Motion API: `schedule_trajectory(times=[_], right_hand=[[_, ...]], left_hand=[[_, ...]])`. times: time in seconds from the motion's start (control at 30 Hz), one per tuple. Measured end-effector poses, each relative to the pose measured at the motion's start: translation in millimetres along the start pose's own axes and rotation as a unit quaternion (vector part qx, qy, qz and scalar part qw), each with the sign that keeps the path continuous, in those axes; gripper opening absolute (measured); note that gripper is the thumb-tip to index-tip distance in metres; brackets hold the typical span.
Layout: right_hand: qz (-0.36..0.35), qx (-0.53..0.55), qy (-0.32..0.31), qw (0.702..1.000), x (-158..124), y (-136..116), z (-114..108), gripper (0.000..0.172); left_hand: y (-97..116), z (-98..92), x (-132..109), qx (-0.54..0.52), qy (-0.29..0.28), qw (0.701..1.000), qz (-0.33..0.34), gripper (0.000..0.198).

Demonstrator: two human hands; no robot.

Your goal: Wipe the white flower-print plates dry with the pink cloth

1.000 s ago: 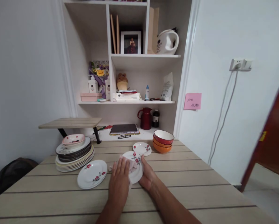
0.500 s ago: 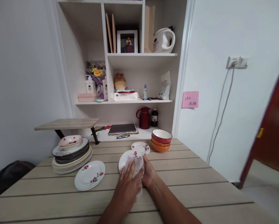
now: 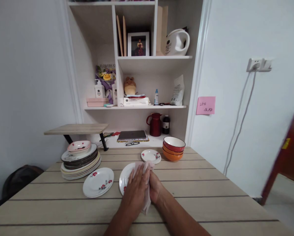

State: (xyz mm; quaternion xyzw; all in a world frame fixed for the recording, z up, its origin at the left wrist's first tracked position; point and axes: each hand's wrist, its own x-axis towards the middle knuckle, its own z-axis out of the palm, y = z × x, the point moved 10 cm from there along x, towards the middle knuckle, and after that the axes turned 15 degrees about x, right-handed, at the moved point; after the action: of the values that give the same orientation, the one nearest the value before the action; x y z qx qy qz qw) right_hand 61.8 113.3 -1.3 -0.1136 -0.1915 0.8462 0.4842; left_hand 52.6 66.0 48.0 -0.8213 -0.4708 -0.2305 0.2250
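A white plate with red flowers [image 3: 125, 175] is held tilted in front of me, above the table. My left hand [image 3: 135, 188] presses a pale pinkish cloth [image 3: 147, 204] against the plate's face, its fingers laid together over the cloth. My right hand [image 3: 157, 187] grips the plate's right side, where the cloth hides the rim and most of the fingers. To the left lie stacked flowered plates [image 3: 98, 182]. Small flowered plates [image 3: 150, 156] sit just beyond my hands, beside a stack of red and orange bowls [image 3: 173, 151].
A tall plate stack [image 3: 81, 164] topped by a pink-spotted bowl [image 3: 79, 146] stands at the left, by a low wooden stand [image 3: 76, 128]. Behind the table [image 3: 201, 209], a shelf unit holds a laptop [image 3: 132, 135], glasses [image 3: 132, 144] and a red jug [image 3: 155, 125].
The plate has tilted more, turning its face towards the right, and shifted slightly left. The cloth and my left hand have slid across it. The whole view has swung a little left.
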Motion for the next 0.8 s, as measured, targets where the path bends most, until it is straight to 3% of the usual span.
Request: schedule_trajectory(times=[0.1, 0.23, 0.33, 0.43, 0.5, 0.63, 0.8], right_hand=[[0.025, 0.047, 0.056, 0.997, -5, -7, -9, 0.056], [-0.002, 0.109, 0.098, 0.989, -15, -28, -15, 0.059], [0.007, 0.115, 0.07, 0.991, -14, -26, -9, 0.063], [0.041, 0.108, 0.038, 0.993, -10, -7, 3, 0.07], [0.063, 0.097, 0.021, 0.993, -9, 7, 12, 0.073], [0.077, 0.092, -0.006, 0.993, -10, 19, 26, 0.075], [0.067, 0.105, 0.005, 0.992, -7, 9, 20, 0.078]], left_hand=[[7, 6.5, -7, -0.048, -0.003, 0.999, 0.018, 0.082], [12, 14.5, -13, -0.033, -0.025, 0.998, 0.037, 0.076], [-9, 7.6, -9, 0.034, -0.025, 0.998, -0.046, 0.069], [-37, -11.9, -9, 0.111, -0.002, 0.981, -0.161, 0.066], [-49, -23.5, -10, 0.138, 0.014, 0.969, -0.204, 0.065], [-55, -34.6, -13, 0.133, 0.053, 0.965, -0.22, 0.068], [-56, -40.1, -18, 0.077, 0.109, 0.963, -0.236, 0.069]])
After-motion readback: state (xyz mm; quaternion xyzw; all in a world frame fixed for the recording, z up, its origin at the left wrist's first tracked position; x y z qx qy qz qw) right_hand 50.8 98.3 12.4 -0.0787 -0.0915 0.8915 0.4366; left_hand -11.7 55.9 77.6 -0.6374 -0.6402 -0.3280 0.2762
